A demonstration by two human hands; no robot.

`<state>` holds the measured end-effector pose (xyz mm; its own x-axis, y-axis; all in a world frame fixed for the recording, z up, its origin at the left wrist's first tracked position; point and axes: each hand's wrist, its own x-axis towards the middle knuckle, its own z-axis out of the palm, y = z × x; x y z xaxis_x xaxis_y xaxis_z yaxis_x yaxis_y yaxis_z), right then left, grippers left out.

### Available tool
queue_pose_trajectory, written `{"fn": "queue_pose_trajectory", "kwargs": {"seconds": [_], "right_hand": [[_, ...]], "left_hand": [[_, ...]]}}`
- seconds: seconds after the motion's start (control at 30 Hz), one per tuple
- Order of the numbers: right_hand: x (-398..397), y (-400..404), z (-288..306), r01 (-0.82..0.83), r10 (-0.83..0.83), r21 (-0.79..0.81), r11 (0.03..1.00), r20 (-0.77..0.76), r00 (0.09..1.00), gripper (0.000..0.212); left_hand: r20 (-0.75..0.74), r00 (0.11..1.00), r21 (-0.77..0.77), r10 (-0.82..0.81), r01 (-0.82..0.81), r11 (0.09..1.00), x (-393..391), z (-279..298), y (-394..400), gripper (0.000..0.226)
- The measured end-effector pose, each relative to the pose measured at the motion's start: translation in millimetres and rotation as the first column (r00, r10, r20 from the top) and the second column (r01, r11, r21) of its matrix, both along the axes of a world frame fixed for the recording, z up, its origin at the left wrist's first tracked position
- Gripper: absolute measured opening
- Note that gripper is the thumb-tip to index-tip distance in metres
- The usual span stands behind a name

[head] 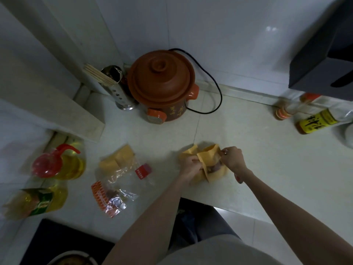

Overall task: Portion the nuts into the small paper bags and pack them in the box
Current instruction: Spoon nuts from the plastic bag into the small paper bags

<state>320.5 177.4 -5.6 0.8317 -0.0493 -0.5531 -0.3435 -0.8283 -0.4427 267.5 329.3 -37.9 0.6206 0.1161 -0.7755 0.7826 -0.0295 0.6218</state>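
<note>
I've got both hands on the paper bag [208, 159]: left hand [191, 165] and right hand [232, 159] pinching its mouth open, nuts [213, 167] between.

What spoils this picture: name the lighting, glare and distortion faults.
Head view: dim, greenish light; glare patch on the wall tiles; wide-angle bending leans the oil bottle and sauce bottle outward; soft blur on the hands, left, right, at the paper bag.

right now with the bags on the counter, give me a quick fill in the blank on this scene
1. Both hands, left hand and right hand, hold a small ____ paper bag.
2. The lid of the brown clay pot is ____.
3. The oil bottle on the left has a ____ cap.

Missing words: yellow; on; red
</note>
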Motion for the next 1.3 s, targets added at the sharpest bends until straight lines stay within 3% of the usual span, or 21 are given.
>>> {"fn": "queue_pose_trajectory", "kwargs": {"seconds": [0.2,0.33,0.4,0.5,0.63,0.77,0.83,0.93,1.1,1.3], "right_hand": [[13,21,12,-0.028,0.031,-0.019,0.999,0.138,0.990,0.028],[19,51,22,-0.095,0.077,0.101,0.990,0.167,0.983,0.029],[14,71,23,-0.170,0.145,0.162,0.972,0.154,0.977,0.029],[-2,105,17,-0.217,0.211,0.259,0.941,0.051,0.976,0.024],[-25,144,10,-0.315,0.325,0.343,0.885,0.031,0.945,0.034],[-36,166,9,-0.495,0.512,0.298,0.816,0.026,0.859,0.033],[-35,173,12,-0.547,0.555,0.267,0.794,0.048,0.830,0.032],[-29,179,6,-0.468,0.477,0.331,0.819,0.059,0.877,0.031],[-14,173,2,-0.505,0.518,0.327,0.799,0.052,0.854,0.032],[-4,163,-4,-0.538,0.527,0.264,0.800,0.117,0.841,0.033]], "left_hand": [[0.060,0.997,0.040,0.041,-0.044,0.998,1,-3,45,0.022],[0.144,0.985,0.020,0.091,-0.095,0.995,-6,14,108,0.022],[0.238,0.960,0.159,0.148,-0.189,0.969,-20,21,146,0.029],[0.311,0.943,0.441,0.122,-0.257,0.860,-47,24,198,0.031],[0.225,0.967,0.629,0.124,-0.241,0.739,-70,18,239,0.032],[-0.003,1.000,0.758,-0.011,0.009,0.652,-78,5,258,0.045],[-0.074,0.997,0.756,-0.035,0.079,0.650,-78,1,262,0.056],[-0.115,0.992,0.742,-0.043,0.115,0.660,-78,-6,267,0.071],[-0.211,0.977,0.785,-0.026,0.185,0.591,-71,-15,271,0.086],[-0.177,0.979,0.765,0.097,0.075,0.640,-61,-18,279,0.061]]}}
